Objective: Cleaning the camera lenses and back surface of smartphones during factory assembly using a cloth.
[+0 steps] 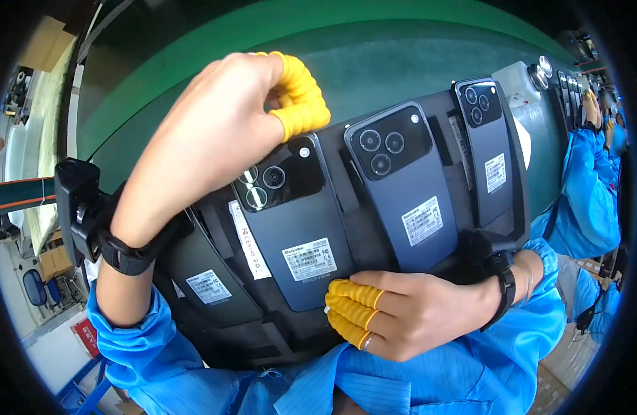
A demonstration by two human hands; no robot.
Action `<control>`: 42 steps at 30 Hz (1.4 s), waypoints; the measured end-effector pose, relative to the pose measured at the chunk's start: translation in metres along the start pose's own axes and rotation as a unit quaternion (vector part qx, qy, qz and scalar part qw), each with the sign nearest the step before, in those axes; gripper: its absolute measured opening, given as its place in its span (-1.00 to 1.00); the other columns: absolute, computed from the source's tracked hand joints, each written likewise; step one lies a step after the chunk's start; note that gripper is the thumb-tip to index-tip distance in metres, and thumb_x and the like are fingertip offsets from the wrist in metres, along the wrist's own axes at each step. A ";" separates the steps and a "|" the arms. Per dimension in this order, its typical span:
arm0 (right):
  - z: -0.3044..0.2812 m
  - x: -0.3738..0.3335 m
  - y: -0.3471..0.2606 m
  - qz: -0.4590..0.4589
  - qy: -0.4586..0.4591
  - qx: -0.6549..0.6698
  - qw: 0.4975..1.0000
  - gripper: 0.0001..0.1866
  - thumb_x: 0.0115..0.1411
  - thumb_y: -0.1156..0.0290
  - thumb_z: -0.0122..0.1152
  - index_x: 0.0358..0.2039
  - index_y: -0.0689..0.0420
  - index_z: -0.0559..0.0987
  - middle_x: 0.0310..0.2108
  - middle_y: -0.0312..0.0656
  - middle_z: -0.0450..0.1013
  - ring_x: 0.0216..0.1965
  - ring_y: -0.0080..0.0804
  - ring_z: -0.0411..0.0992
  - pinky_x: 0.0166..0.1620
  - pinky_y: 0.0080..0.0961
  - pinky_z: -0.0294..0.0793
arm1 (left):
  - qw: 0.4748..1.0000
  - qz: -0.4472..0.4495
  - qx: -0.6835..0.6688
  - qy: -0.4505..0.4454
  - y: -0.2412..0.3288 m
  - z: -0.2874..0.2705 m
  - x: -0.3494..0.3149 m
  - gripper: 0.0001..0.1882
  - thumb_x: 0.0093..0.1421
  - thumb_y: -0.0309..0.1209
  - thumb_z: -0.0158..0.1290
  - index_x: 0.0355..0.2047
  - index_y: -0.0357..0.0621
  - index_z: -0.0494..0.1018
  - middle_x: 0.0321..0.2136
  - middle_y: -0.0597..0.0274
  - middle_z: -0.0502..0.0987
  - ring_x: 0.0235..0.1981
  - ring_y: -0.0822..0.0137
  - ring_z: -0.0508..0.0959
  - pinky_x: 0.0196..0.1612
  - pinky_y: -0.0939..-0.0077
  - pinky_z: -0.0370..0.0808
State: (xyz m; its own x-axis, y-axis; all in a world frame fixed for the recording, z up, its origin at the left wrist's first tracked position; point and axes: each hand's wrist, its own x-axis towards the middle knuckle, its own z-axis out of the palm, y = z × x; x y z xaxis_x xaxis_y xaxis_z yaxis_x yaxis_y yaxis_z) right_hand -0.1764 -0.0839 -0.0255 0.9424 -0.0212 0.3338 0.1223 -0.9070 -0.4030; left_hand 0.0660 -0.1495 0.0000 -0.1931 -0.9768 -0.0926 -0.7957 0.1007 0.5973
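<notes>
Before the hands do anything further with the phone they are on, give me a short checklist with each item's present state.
1. Left hand on the phone's camera end: ok, it rests over the top edge.
2. Right hand at the phone's lower edge: ok, capped fingertips touch it.
3. Yellow finger cots on the working fingers: ok on those visible.
4. Phone seated flat in its black tray: cannot tell, edges partly covered.
5. White label on the phone's back present: ok.
6. Neighbouring phone free of both hands: ok.
</notes>
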 end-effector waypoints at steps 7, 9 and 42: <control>0.001 0.003 -0.002 0.004 -0.004 0.003 1.000 -0.86 -0.08 0.43 0.15 -0.49 0.22 0.56 -0.47 -0.18 0.51 -0.31 -0.31 0.51 0.07 -0.35 0.41 | 0.992 -0.014 -0.079 0.098 -0.023 -0.021 -0.006 -0.84 0.21 -0.49 -0.05 -0.25 -0.27 0.47 -0.52 0.28 0.52 -0.55 0.51 0.49 -0.45 0.65 0.40; 0.003 0.003 -0.002 0.004 0.017 -0.001 1.000 -0.84 -0.09 0.43 0.15 -0.49 0.23 0.56 -0.46 -0.18 0.51 -0.31 -0.32 0.50 0.07 -0.37 0.41 | 0.982 -0.053 0.038 0.177 -0.026 -0.032 -0.014 -0.77 0.23 -0.51 -0.20 -0.24 -0.28 0.46 -0.54 0.29 0.51 -0.58 0.50 0.47 -0.51 0.63 0.37; -0.001 0.044 0.075 -0.067 0.065 -0.113 0.989 -0.70 -0.13 0.51 0.15 -0.31 0.28 0.56 -0.29 -0.06 0.52 -0.21 -0.25 0.53 0.07 -0.34 0.47 | 0.899 0.200 0.380 -0.092 0.095 0.094 -0.131 -0.79 -0.03 -0.25 0.20 -0.63 -0.05 0.48 -0.87 0.32 0.31 -0.87 0.42 0.34 -0.77 0.53 0.25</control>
State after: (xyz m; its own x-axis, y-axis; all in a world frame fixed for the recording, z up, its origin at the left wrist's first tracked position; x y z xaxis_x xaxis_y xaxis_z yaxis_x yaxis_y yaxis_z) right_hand -0.1262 -0.1533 -0.0398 0.8726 0.0661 0.4839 0.1576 -0.9759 -0.1510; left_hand -0.0382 0.0055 -0.0059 -0.5870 -0.7931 -0.1628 -0.7903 0.6049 -0.0972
